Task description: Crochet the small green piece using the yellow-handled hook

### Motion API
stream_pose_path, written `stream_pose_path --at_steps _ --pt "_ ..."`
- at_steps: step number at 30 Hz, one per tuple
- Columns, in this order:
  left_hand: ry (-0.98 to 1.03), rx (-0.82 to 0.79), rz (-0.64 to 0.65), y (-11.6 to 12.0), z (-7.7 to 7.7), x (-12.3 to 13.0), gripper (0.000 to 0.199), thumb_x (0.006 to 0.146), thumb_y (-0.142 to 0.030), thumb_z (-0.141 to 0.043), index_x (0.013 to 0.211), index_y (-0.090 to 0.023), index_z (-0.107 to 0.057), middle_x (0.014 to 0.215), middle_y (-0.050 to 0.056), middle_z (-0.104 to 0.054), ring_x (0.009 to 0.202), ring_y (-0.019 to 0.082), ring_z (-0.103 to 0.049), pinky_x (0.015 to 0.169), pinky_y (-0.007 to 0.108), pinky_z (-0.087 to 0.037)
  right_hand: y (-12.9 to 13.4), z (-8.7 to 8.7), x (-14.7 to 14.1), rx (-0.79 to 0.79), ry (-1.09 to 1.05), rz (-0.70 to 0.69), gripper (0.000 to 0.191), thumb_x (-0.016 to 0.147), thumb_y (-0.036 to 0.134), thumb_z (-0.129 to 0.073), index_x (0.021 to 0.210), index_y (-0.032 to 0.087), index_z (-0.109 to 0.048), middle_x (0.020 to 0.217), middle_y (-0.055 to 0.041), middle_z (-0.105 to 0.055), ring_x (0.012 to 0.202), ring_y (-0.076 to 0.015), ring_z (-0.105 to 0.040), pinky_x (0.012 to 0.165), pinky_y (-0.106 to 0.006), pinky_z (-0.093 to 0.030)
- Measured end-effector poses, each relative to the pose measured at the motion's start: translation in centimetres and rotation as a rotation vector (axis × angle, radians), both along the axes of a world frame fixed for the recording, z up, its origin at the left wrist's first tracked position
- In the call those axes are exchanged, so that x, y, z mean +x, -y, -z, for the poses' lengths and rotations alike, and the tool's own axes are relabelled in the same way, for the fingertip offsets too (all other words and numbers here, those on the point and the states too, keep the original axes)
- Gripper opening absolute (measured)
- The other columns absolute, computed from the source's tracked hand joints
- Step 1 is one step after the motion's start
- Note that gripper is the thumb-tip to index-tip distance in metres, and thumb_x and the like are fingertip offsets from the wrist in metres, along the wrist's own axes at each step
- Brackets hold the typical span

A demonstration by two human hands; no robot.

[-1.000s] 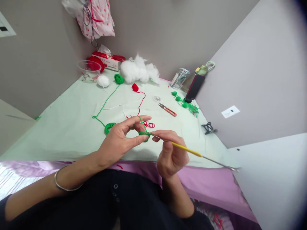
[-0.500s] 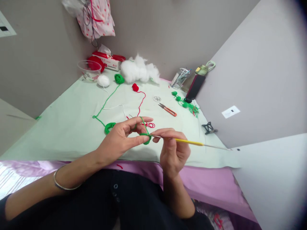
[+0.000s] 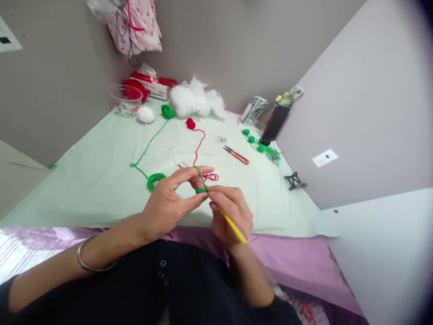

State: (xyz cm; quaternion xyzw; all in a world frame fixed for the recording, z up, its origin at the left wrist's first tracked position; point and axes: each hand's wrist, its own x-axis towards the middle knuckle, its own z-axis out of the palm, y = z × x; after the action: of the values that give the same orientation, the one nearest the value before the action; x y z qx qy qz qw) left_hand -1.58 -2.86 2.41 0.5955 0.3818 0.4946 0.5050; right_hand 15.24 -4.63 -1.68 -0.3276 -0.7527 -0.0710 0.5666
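Observation:
A small green crochet piece (image 3: 200,190) is pinched between the thumb and fingers of my left hand (image 3: 165,201). Green yarn runs from it up over my raised left index finger. My right hand (image 3: 233,214) grips a crochet hook (image 3: 234,227) by its yellow handle, and its fingertips meet the edge of the green piece. The hook's tip is hidden at the stitches, and its rear end is blurred. A coil of green yarn (image 3: 155,181) lies just beyond my left hand, with a strand leading to a green yarn ball (image 3: 168,111).
Orange-handled thread snips (image 3: 236,155) lie beside a small clear round case (image 3: 221,140). Farther back are a red yarn ball (image 3: 191,123), a white yarn ball (image 3: 145,114), white stuffing (image 3: 194,99) and a tissue box (image 3: 154,86). Small green balls (image 3: 251,139) and a black clip (image 3: 295,181) are on the right.
My right hand has moved left and closer to the green piece. The crochet hook has swung from nearly level to slanting down toward me. My left hand still pinches the piece.

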Motion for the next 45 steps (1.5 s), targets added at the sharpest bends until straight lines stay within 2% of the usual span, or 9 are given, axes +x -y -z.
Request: stream_pose_path --at_steps 4,7,10,15,22,26,29,34,45 --pt "0.261 -0.355 0.197 -0.4 -0.1 0.0 0.050 0.079 -0.028 -0.087 0.128 -0.022 -0.076 0.087 0.000 -0.065 0.083 0.015 -0.058 0.083 0.030 -0.048 0.0 0.9 -0.3 0.077 -0.008 0.113 0.040 0.095 0.013 -0.065 0.126 0.038 -0.072 0.113 -0.0054 -0.076 0.099 -0.0227 -0.074 0.075 -0.039 -0.066" --pt "0.410 -0.569 0.314 -0.9 -0.3 -0.1 0.046 0.078 -0.030 -0.089 0.122 -0.019 -0.080 0.078 -0.001 -0.058 0.067 0.009 -0.043 0.060 0.022 -0.035 0.1 -0.1 -0.3 -0.095 -0.263 -0.021 0.029 0.102 0.019 -0.056 0.120 0.032 -0.074 0.099 -0.0049 -0.075 0.086 -0.0206 -0.072 0.070 -0.039 -0.062" --pt "0.448 -0.539 0.287 -1.3 -0.5 -0.3 0.043 0.079 -0.027 -0.089 0.121 -0.022 -0.081 0.077 -0.003 -0.053 0.062 0.007 -0.033 0.053 0.022 -0.024 0.1 -1.5 -0.5 -0.290 -0.582 -0.181 0.022 0.104 0.024 -0.054 0.105 0.028 -0.075 0.085 -0.0024 -0.071 0.070 -0.0164 -0.065 0.063 -0.035 -0.056" --pt "0.322 -0.397 0.265 -0.9 -0.1 -0.1 0.046 0.081 -0.028 -0.087 0.127 -0.026 -0.078 0.087 0.000 -0.060 0.069 0.010 -0.042 0.057 0.024 -0.031 -0.3 -1.5 -0.9 -0.376 -0.527 -0.219 0.020 0.103 0.025 -0.058 0.103 0.028 -0.077 0.093 -0.0039 -0.076 0.087 -0.0197 -0.072 0.072 -0.037 -0.061" --pt "0.405 -0.521 0.277 -1.0 -0.2 0.3 0.038 0.079 -0.027 -0.087 0.116 -0.021 -0.082 0.082 0.000 -0.062 0.058 0.006 -0.029 0.053 0.024 -0.027 -0.1 -0.2 -1.1 -0.061 -0.192 0.060 0.033 0.097 0.015 -0.067 0.120 0.036 -0.076 0.110 -0.0055 -0.076 0.098 -0.0217 -0.074 0.078 -0.040 -0.066" --pt "0.486 -0.613 0.336 -1.6 -0.3 -0.1 0.026 0.079 -0.025 -0.084 0.105 -0.018 -0.086 0.090 0.004 -0.066 0.056 0.005 -0.024 0.049 0.022 -0.025 -0.4 -1.2 -0.6 -0.286 -0.535 -0.112 0.020 0.102 0.022 -0.058 0.105 0.028 -0.078 0.090 -0.0039 -0.073 0.075 -0.0166 -0.068 0.065 -0.034 -0.060" --pt "0.475 -0.561 0.324 -1.6 -0.2 -0.3 0.028 0.080 -0.023 -0.084 0.108 -0.022 -0.086 0.098 0.005 -0.069 0.067 0.007 -0.043 0.055 0.020 -0.035 -0.7 -1.7 -0.6 -0.442 -0.728 -0.303 0.017 0.102 0.029 -0.061 0.098 0.027 -0.077 0.086 -0.0016 -0.072 0.065 -0.0130 -0.062 0.059 -0.030 -0.054" --pt "0.410 -0.450 0.301 -1.2 0.0 -0.1 0.030 0.081 -0.020 -0.083 0.111 -0.026 -0.084 0.109 0.003 -0.076 0.093 0.016 -0.061 0.089 0.029 -0.048 -0.6 -1.5 -1.0 -0.497 -0.619 -0.284 0.016 0.101 0.031 -0.064 0.101 0.029 -0.080 0.093 -0.0033 -0.077 0.081 -0.0169 -0.067 0.069 -0.033 -0.056" --pt "0.432 -0.493 0.320 -1.2 -0.3 0.3 0.044 0.082 -0.023 -0.084 0.126 -0.021 -0.077 0.102 0.004 -0.077 0.095 0.018 -0.063 0.092 0.032 -0.045 -0.6 -1.2 -1.0 -0.483 -0.736 -0.390 0.017 0.101 0.030 -0.064 0.102 0.030 -0.081 0.099 -0.0029 -0.073 0.074 -0.0131 -0.065 0.064 -0.030 -0.056"
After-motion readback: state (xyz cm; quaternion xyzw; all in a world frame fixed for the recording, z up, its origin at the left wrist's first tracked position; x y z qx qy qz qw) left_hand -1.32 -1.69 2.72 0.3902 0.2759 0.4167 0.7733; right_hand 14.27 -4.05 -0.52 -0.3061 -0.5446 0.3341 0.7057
